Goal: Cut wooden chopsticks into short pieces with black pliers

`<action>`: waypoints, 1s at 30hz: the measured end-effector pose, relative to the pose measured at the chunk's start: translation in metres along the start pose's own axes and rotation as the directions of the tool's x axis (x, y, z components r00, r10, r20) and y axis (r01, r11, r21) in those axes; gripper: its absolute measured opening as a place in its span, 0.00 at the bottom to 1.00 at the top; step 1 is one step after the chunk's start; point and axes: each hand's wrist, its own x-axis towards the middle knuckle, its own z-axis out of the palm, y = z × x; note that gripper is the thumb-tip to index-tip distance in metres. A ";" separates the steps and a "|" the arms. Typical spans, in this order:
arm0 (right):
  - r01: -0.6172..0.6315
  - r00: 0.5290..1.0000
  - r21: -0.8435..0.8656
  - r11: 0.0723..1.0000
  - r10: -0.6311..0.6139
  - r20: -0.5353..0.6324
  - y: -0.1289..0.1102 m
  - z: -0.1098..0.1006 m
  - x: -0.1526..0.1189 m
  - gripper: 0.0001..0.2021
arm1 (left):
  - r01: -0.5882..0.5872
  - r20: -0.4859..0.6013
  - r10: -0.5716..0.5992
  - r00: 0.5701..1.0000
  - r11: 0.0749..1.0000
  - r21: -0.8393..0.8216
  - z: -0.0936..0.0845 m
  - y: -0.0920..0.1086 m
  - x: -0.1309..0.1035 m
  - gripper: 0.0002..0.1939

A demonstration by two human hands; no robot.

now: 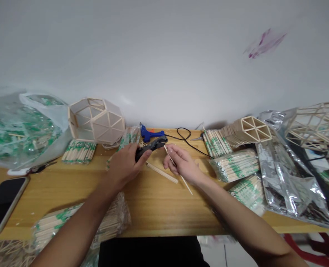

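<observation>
In the head view, my left hand (127,162) is closed around the handles of black pliers (155,144), whose head points right. My right hand (183,163) pinches a thin wooden stick (186,184), slanting down to the right. The stick's upper end is at the pliers' jaws; whether they grip it I cannot tell. Between my hands, more wooden sticks (163,173) lie side by side on the wooden table (159,207). Just behind the pliers is a blue glue gun (151,132) with a black cord (184,138).
Stick frameworks stand at the left (97,120), a hexagonal stack (253,129) and another frame (317,126) at the right. Wrapped chopstick packs (235,165) flank the work area. A plastic bag (22,129) and a phone (5,204) are left; a silver bag (289,178) lies right.
</observation>
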 end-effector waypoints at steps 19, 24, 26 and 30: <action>0.033 0.999 -0.075 0.997 -0.034 -0.012 -0.003 0.002 -0.004 0.15 | -0.035 -0.027 0.039 0.999 0.990 0.140 0.005 0.006 -0.005 0.28; 0.026 1.000 -0.054 0.998 -0.027 -0.011 -0.003 0.002 -0.004 0.17 | 0.003 0.017 -0.005 1.000 0.987 0.160 -0.001 0.010 -0.007 0.29; 0.019 1.000 -0.040 0.999 -0.019 -0.004 -0.003 0.001 -0.004 0.17 | -0.004 0.008 0.003 1.000 0.985 0.170 0.000 0.010 -0.006 0.29; 0.011 1.000 -0.032 0.999 -0.011 0.024 -0.002 -0.001 -0.003 0.16 | -0.036 -0.027 0.041 0.999 0.985 0.167 0.003 0.008 -0.006 0.29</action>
